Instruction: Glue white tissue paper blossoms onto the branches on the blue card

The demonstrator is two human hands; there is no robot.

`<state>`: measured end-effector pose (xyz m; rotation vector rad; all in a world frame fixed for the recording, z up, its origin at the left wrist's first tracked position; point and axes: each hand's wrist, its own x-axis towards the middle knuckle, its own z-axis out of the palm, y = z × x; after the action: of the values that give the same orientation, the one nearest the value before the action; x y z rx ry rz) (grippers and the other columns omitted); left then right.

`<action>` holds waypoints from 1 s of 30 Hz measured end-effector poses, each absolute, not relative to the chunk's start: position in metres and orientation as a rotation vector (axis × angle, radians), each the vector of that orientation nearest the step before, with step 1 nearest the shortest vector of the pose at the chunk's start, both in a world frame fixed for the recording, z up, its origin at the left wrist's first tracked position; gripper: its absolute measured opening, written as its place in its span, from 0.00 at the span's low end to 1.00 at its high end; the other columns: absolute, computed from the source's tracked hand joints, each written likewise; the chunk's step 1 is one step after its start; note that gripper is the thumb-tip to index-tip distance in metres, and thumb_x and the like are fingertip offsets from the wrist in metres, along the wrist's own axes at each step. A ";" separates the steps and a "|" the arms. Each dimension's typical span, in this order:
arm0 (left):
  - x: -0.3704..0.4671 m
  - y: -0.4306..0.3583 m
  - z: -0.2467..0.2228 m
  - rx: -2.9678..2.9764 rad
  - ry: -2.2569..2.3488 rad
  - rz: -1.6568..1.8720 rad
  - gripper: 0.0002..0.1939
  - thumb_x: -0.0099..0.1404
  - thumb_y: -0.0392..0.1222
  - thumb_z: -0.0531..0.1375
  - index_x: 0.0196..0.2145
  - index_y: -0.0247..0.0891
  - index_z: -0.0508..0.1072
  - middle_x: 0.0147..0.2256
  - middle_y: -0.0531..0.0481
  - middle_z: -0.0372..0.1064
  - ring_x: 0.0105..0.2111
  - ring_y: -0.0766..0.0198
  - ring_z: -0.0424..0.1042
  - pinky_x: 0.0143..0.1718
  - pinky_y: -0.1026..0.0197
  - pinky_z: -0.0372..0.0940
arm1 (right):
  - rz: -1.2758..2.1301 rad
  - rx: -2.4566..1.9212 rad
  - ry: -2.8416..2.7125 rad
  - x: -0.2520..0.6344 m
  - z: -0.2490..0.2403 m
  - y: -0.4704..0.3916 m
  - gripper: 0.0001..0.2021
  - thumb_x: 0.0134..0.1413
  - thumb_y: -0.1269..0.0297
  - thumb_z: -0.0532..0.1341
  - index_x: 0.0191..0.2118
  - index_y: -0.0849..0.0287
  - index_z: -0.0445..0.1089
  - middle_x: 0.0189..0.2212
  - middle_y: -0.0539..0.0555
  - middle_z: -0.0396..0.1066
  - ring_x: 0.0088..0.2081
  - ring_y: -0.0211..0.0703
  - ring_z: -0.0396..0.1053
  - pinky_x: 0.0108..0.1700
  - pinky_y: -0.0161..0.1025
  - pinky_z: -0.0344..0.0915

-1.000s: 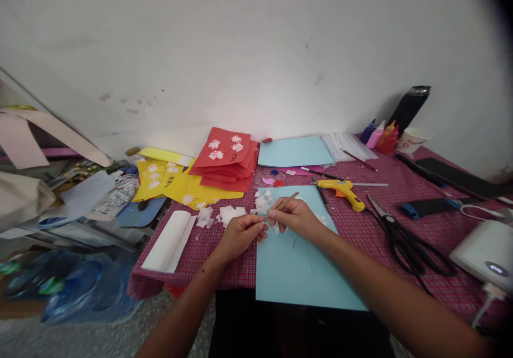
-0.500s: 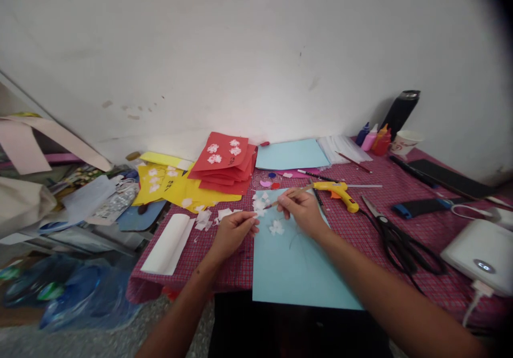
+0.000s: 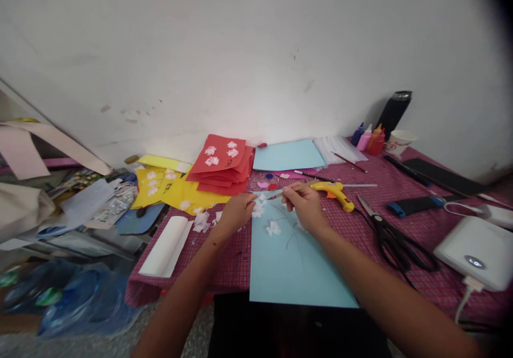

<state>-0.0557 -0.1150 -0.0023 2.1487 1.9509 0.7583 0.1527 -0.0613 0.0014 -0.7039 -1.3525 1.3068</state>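
Observation:
A light blue sheet of paper (image 3: 296,272) lies in front of me, with faint pencil curves drawn on it. My right hand (image 3: 305,208) is closed round a slim paintbrush (image 3: 280,194), its dark tip pointing left toward white paper flowers (image 3: 257,208) at the sheet's upper left corner. Beside those flowers, my left hand (image 3: 239,211) has thumb and fingers pinched together; what they hold is too small to make out. Another white paper flower (image 3: 273,227) sits lower on the sheet. Near both hands, a palette holds dabs of blue, pink and red paint (image 3: 272,186).
To the right are a yellow glue gun (image 3: 334,193), black scissors (image 3: 390,240) and a white power bank (image 3: 476,254). Red cards (image 3: 224,157), yellow paper (image 3: 172,189) and a white paper roll (image 3: 166,247) lie left. Paint bottles (image 3: 371,140) stand by the wall.
My left hand has shifted up and its fingertips now point upward beside the flowers. The brush tip has drawn slightly right, away from the flowers. The view has moved a little.

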 end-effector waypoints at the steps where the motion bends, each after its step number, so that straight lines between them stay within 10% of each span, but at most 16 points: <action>1: -0.057 -0.118 -0.002 2.120 1.957 0.785 0.16 0.65 0.38 0.56 0.48 0.40 0.76 0.46 0.44 0.76 0.45 0.55 0.74 0.49 0.56 0.65 | 1.308 -0.704 -1.352 0.153 0.002 -0.061 0.15 0.54 0.53 0.64 0.25 0.58 0.66 0.21 0.48 0.67 0.18 0.33 0.59 0.20 0.34 0.55; 30: -0.109 -0.196 -0.003 2.046 2.167 0.705 0.08 0.61 0.38 0.56 0.32 0.40 0.76 0.31 0.49 0.72 0.34 0.59 0.69 0.37 0.58 0.60 | 1.308 -0.703 -1.488 0.149 -0.010 -0.062 0.13 0.56 0.56 0.63 0.26 0.58 0.67 0.21 0.48 0.68 0.19 0.34 0.61 0.21 0.34 0.56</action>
<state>-0.1090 -0.1964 -0.0030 2.0456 2.1665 0.7052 0.1493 -0.0622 -0.0097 -0.7034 -1.4880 1.3076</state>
